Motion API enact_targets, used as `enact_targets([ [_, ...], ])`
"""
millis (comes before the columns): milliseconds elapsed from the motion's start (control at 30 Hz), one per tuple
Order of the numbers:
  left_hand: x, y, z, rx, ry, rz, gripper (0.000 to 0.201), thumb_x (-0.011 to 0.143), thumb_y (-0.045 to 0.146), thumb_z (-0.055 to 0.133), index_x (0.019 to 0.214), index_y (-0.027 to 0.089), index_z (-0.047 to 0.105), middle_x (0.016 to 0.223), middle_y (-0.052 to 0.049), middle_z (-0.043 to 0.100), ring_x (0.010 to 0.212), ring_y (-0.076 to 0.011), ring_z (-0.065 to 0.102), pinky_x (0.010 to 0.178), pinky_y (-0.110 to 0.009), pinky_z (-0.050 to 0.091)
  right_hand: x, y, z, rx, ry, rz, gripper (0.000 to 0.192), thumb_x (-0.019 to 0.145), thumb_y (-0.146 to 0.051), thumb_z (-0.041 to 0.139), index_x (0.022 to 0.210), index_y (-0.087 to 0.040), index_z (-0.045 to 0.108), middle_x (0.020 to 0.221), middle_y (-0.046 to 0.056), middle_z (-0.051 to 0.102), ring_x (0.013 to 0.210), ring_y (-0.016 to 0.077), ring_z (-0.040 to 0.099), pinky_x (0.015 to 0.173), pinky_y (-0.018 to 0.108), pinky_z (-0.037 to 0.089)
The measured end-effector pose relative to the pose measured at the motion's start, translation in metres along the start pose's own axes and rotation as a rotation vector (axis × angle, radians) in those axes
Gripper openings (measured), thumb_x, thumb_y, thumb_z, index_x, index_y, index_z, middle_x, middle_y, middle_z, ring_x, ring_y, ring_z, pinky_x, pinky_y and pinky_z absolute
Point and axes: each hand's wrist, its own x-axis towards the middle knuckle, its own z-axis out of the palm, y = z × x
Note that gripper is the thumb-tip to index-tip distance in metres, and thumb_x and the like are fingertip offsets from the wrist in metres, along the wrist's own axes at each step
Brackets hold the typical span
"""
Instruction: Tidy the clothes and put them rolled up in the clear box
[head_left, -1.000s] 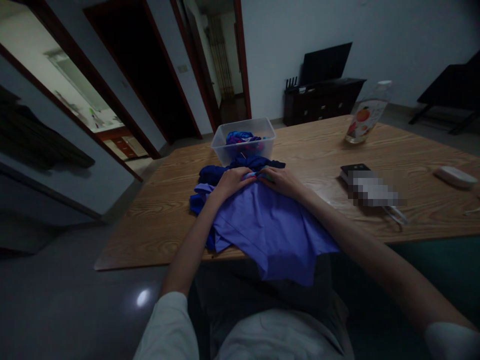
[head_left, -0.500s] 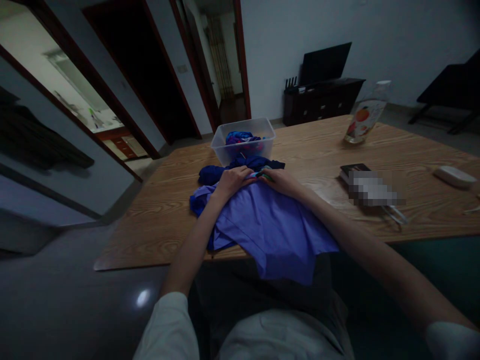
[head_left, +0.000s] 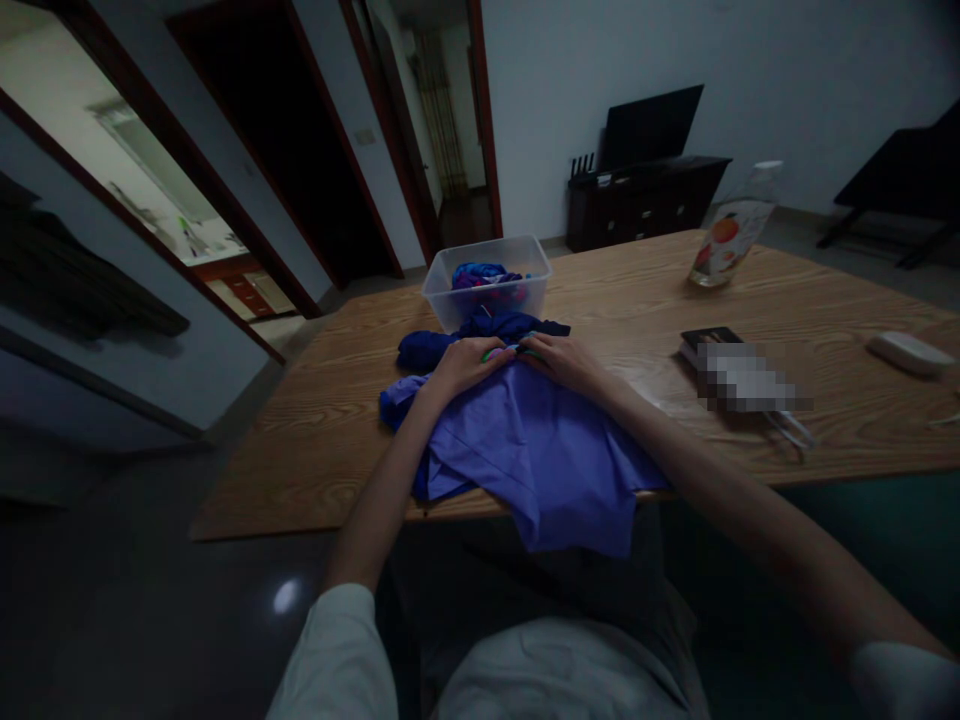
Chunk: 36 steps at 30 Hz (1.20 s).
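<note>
Clear tub (head_left: 491,262) just beyond hands (head_left: 517,362); bottle (head_left: 727,240) well apart.

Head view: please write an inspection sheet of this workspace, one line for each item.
Surface: wooden table, bare at its near left corner.
Job's things: light purple cloth hanging over the near edge; small colourful piece at the fingertips; dark blue cloth; clear tub holding fabrics.
Clutter: bottle, dark flat object, white object.
Grips: left hand and right hand pressing on cloth.
Cables: nothing seen.
Surroundings: open doorways, dark cabinet.
</note>
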Motion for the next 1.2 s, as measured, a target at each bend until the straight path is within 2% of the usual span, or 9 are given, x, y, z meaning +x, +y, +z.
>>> enact_targets([
  [133,0.000,-0.003,0.000,-0.048,-0.016,0.014,0.044,0.102,0.061,0.053,0.117,0.025,0.074,0.109,-0.004,0.079,0.099,-0.0231,0.074,0.082,-0.028,0.050,0.000,0.001,0.002,0.000,0.009,-0.002,0.033,0.111,-0.038,0.047,0.130,-0.018,0.065,0.119,0.014,0.072,0.094,0.0260,0.069,0.075,0.031,0.042],
  [267,0.001,-0.005,0.003,0.005,0.028,0.040,0.039,0.103,0.055,0.057,0.122,0.024,0.072,0.117,-0.006,0.077,0.104,-0.0229,0.073,0.084,-0.027,0.050,0.000,0.003,0.000,0.069,0.022,0.007,0.032,0.110,-0.040,0.049,0.126,-0.019,0.066,0.119,0.012,0.073,0.097,0.0263,0.069,0.078,0.031,0.044],
  [400,0.002,-0.003,0.008,0.146,0.044,0.063,0.036,0.104,0.051,0.056,0.125,0.024,0.070,0.120,-0.006,0.075,0.105,-0.0219,0.073,0.079,-0.026,0.050,0.001,0.004,-0.004,0.193,-0.034,0.053,0.033,0.108,-0.046,0.053,0.121,-0.019,0.066,0.107,0.011,0.075,0.092,0.0254,0.069,0.076,0.030,0.044],
  [567,0.002,0.001,0.011,0.271,0.075,0.113,0.036,0.105,0.049,0.055,0.127,0.024,0.068,0.117,-0.006,0.074,0.100,-0.0201,0.074,0.074,-0.026,0.048,0.004,0.004,-0.007,0.364,-0.121,0.106,0.046,0.110,-0.057,0.042,0.107,-0.019,0.066,0.095,0.009,0.072,0.082,0.0233,0.066,0.070,0.028,0.041],
  [700,0.002,0.000,0.011,0.321,0.084,0.146,0.037,0.105,0.049,0.055,0.127,0.024,0.069,0.115,-0.006,0.075,0.097,-0.0205,0.074,0.071,-0.027,0.047,0.005,0.005,-0.005,0.462,-0.115,0.100,0.046,0.109,-0.057,0.043,0.095,-0.018,0.064,0.084,0.006,0.069,0.075,0.0210,0.063,0.066,0.028,0.038],
  [833,0.001,0.000,0.007,0.279,0.078,0.145,0.040,0.101,0.055,0.059,0.124,0.024,0.071,0.116,-0.006,0.076,0.098,-0.0218,0.075,0.073,-0.028,0.048,0.005,0.008,-0.001,0.413,-0.080,0.079,0.041,0.108,-0.051,0.046,0.095,-0.017,0.065,0.082,0.007,0.069,0.072,0.0207,0.062,0.063,0.028,0.035],
  [1033,-0.001,0.005,-0.001,0.068,0.067,0.087,0.042,0.106,0.055,0.048,0.115,0.024,0.075,0.115,-0.005,0.078,0.105,-0.0216,0.074,0.087,-0.028,0.051,0.003,0.004,0.003,0.232,-0.043,0.075,0.030,0.109,-0.042,0.051,0.115,-0.017,0.067,0.099,0.012,0.074,0.085,0.0259,0.068,0.072,0.030,0.041],
  [1200,0.000,0.002,0.000,-0.021,0.044,0.041,0.041,0.104,0.055,0.051,0.113,0.025,0.077,0.111,-0.005,0.080,0.104,-0.0234,0.074,0.087,-0.029,0.052,0.000,-0.003,0.002,0.110,-0.017,0.034,0.031,0.111,-0.041,0.048,0.122,-0.017,0.065,0.108,0.014,0.074,0.092,0.0279,0.070,0.076,0.031,0.044],
])
